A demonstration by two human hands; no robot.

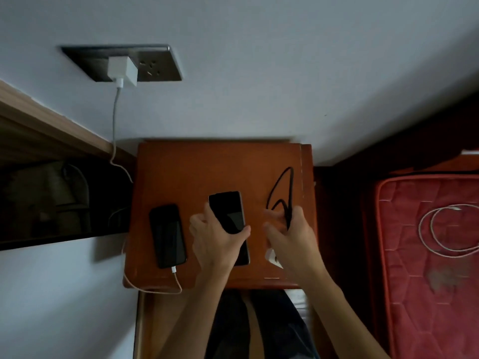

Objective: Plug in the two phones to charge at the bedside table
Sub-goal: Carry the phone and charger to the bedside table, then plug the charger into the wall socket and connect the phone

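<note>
Our left hand (216, 239) has its fingers wrapped round the second phone (229, 218) at mid-frame on the bedside table (207, 167), while our right hand (290, 234) pinches the black cable (281, 193) just beside it. So we're about halfway: the first phone (168, 235), lower left on the table, already has the white cable (115, 120) in it, running up to the charger (122, 71) in the wall socket (158, 66) at upper left. Second phone isn't plugged in yet, and a white plug (272, 255) sits under our right wrist.

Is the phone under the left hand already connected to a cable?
No: the black phone under the left hand has no cable in it; the black cable is held in the right hand.
</note>
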